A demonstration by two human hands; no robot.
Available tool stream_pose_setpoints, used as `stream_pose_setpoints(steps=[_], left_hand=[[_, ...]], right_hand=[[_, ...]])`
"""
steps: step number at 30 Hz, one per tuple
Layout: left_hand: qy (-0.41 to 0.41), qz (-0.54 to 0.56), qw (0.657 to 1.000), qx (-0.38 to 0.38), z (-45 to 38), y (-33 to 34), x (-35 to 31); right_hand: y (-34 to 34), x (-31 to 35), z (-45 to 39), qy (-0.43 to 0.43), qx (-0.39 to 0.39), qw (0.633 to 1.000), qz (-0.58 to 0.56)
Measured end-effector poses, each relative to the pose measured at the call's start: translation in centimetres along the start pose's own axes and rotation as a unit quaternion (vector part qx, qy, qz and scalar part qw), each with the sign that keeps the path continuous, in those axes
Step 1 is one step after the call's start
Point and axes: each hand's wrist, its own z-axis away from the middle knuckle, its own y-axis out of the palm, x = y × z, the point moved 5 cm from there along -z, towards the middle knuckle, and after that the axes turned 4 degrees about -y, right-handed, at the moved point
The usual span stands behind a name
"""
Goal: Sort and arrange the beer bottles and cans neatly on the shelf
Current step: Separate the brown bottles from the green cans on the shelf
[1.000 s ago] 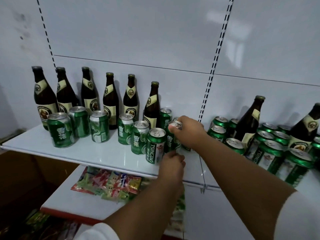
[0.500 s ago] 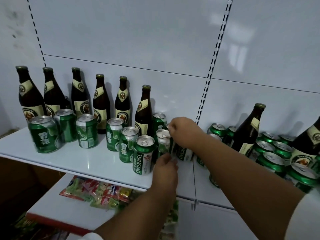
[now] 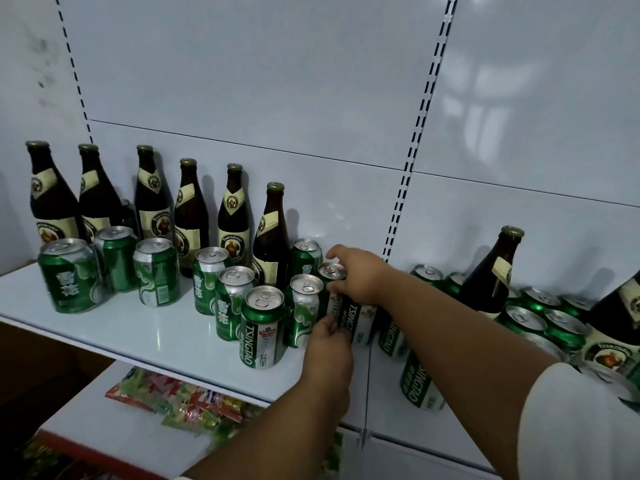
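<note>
The right hand [image 3: 360, 277] is gripping a Tsingtao can [image 3: 349, 306] near the shelf [image 3: 104, 323] front edge; the left hand [image 3: 327, 344] is pinching its base.

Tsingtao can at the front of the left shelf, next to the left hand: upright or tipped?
Upright. The front Tsingtao can stands on its base on the shelf, lid and pull tab facing up.

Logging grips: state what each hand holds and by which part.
Right hand grips a Tsingtao can by its upper side; left hand pinches its lower side.
</note>
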Motion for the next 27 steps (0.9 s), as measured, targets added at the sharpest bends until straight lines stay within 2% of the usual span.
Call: stream_pose_setpoints(steps=[3,10,12,15,18,22,25,27], left_hand=[[0.015,-0.018,1.000,0.004,0.6,0.9,-0.8],[0.038,-0.080,0.996,0.004,1.1,1.7,-1.2],[0.032,-0.087,0.996,0.012,1.3,1.6,-1.3],[0.052,-0.089,0.994,0.037,2.0,2.0,-2.1],[0.088,-0.090,0.990,0.065,2.0,2.3,-3.4],[0.152,-0.086,0.982,0.066,2.6,2.4,-4.4],[0.207,-0.078,0.973,0.060,4.2,2.6,-4.8],[0.204,-0.060,0.975,0.067,5.5,3.2,-4.6]], right_hand=[[-0.4,-0.4,0.5,-0.004,-0.011,1.000,-0.019],[-0.4,-0.1,0.3,0.023,0.047,0.999,0.012],[-0.7,-0.1,0.4,0.043,0.035,0.998,-0.004],[-1.8,-0.2,1.4,0.071,-0.041,0.995,-0.057],[-4.1,-0.1,3.1,0.084,-0.148,0.981,-0.091],[-8.0,0.3,7.2,0.109,-0.283,0.942,-0.147],[-9.1,0.7,11.3,0.129,-0.344,0.915,-0.166],[-9.1,0.8,14.1,0.144,-0.378,0.899,-0.164]])
